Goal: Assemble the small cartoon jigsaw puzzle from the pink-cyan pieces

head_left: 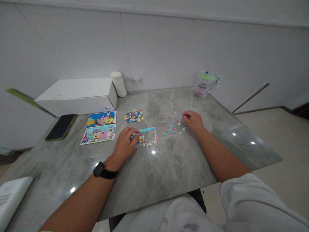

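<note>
A partly assembled jigsaw puzzle (154, 130) lies on the grey marbled table, with a gap in its middle and right part. My left hand (125, 141), wearing a black watch on the wrist, rests over the puzzle's left end. Its fingers are curled, and whatever may be in them is hidden. Several loose puzzle pieces (172, 129) are scattered to the right of the puzzle. At their right edge is my right hand (193, 120), thumb and fingers pinched together. What the pinch holds, if anything, is too small to make out.
A heap of puzzle pieces (134, 116) lies behind the puzzle. Two picture cards (102, 119) and a phone (60, 127) are at left. Along the wall stand a white box (77, 90), a white bottle (118, 84), clear jars (137, 85) and a plastic bag (205, 84).
</note>
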A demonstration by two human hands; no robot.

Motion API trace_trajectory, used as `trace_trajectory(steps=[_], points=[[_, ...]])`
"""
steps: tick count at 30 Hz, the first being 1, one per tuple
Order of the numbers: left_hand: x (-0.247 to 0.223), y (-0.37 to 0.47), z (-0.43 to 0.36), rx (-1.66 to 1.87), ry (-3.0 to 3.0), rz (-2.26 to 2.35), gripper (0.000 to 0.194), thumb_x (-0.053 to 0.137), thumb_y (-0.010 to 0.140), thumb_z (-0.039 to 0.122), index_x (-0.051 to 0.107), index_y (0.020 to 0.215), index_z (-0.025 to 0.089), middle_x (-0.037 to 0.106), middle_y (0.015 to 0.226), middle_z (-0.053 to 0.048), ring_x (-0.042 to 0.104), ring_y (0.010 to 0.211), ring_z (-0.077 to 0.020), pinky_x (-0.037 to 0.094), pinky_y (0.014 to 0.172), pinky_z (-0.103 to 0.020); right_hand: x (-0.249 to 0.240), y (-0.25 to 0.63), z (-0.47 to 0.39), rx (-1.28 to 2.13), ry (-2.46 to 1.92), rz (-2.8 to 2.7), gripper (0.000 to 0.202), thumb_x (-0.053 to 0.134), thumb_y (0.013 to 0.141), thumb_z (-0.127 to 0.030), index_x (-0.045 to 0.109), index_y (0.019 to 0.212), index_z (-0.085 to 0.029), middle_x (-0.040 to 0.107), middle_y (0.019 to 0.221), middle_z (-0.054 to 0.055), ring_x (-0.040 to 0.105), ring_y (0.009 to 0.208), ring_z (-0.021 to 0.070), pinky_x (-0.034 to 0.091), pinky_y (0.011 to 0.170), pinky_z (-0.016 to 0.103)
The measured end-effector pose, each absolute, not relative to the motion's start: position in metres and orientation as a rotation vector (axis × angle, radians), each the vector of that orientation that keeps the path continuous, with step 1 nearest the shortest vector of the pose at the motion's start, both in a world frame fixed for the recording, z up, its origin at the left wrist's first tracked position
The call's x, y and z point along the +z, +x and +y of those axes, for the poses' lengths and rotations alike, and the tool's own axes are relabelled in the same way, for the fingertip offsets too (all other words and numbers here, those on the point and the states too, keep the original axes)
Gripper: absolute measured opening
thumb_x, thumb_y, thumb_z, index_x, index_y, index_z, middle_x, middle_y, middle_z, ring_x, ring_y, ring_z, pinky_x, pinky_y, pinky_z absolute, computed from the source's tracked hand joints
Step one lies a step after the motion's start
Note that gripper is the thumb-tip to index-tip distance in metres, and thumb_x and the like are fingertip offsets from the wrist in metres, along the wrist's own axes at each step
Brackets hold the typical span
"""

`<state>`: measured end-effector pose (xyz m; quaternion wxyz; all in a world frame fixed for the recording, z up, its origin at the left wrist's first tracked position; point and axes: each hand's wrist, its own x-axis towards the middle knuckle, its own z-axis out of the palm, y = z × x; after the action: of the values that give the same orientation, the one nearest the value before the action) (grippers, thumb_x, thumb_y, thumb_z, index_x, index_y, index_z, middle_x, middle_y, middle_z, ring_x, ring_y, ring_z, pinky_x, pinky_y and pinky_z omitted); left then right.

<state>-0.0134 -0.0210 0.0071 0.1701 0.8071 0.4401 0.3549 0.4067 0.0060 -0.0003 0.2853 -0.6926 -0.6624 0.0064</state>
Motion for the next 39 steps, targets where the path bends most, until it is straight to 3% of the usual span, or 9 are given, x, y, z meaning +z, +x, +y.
trace_trajectory(steps=[6, 15, 27, 39], points=[[0.006, -0.014, -0.021, 1.007, 2.3, 1.249, 0.022, 0.055, 0.103, 0.036, 0.071, 0.102, 0.022, 0.069, 0.102, -0.006, 0.066, 0.098, -0.0232, 0.052, 0.091, -0.039, 0.0, 0.419, 0.008, -0.015, -1.857, -1.635, 0.026, 0.054, 0.094, -0.034, 0.075, 0.098, -0.021, 0.076, 0.1, 0.011, 0.066, 0.084, 0.0227, 0.051, 0.086, 0.037], [0.01, -0.013, -0.023, 0.977, 2.278, 1.272, 0.023, 0.053, 0.103, 0.038, 0.07, 0.099, 0.023, 0.071, 0.102, -0.007, 0.067, 0.1, -0.0238, 0.053, 0.093, -0.04, -0.001, 0.444, 0.009, -0.003, -1.914, -1.45, 0.037, 0.055, 0.091, -0.03, 0.072, 0.122, -0.019, 0.077, 0.103, 0.011, 0.069, 0.083, 0.0218, 0.053, 0.086, 0.037], [0.01, -0.013, -0.023, 0.987, 2.263, 1.272, 0.023, 0.053, 0.103, 0.038, 0.07, 0.099, 0.023, 0.071, 0.101, -0.006, 0.067, 0.099, -0.0237, 0.053, 0.093, -0.04, -0.013, 0.45, 0.012, 0.052, -2.089, -1.579, 0.027, 0.059, 0.086, -0.025, 0.08, 0.102, -0.021, 0.078, 0.102, 0.012, 0.068, 0.088, 0.0243, 0.052, 0.089, 0.04], [0.01, -0.013, -0.023, 0.97, 2.271, 1.297, 0.023, 0.054, 0.102, 0.039, 0.069, 0.106, 0.022, 0.072, 0.104, -0.007, 0.066, 0.098, -0.0239, 0.053, 0.091, -0.04, -0.01, 0.45, 0.011, -0.004, -2.071, -1.584, 0.031, 0.058, 0.087, -0.021, 0.077, 0.111, -0.02, 0.077, 0.104, 0.012, 0.068, 0.09, 0.025, 0.052, 0.088, 0.04]])
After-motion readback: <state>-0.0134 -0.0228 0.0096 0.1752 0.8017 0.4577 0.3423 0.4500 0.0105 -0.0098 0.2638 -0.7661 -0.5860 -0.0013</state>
